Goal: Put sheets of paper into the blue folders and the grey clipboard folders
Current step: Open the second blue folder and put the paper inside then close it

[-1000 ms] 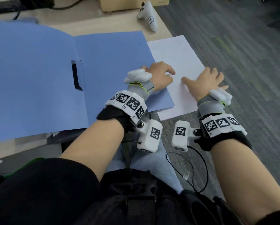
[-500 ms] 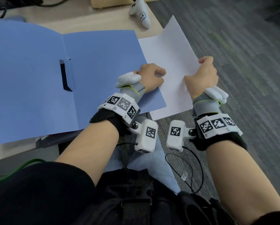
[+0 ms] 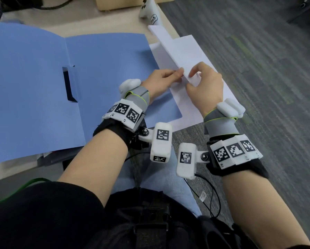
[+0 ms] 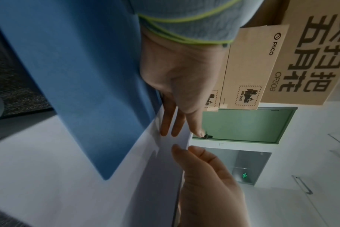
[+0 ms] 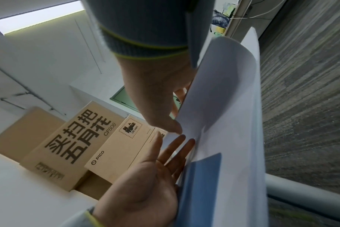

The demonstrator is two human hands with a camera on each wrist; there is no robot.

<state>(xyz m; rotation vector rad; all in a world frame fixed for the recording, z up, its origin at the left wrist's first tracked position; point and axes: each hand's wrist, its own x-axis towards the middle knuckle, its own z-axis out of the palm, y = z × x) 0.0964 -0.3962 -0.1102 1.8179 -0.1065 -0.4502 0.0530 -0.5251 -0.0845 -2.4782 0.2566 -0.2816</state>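
While the open blue card folder (image 3: pixel 104 72) is lying at the tabletop's right edge, the right hand (image 3: pixel 205 87) and left hand (image 3: pixel 161 81) are pinching a raised white paper sheet (image 3: pixel 170 49) above the overhanging stack (image 3: pixel 201 108); next comes sliding it onto the folder.

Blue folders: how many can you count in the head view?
1. The blue folder lies open on the desk; more may be hidden beneath it.
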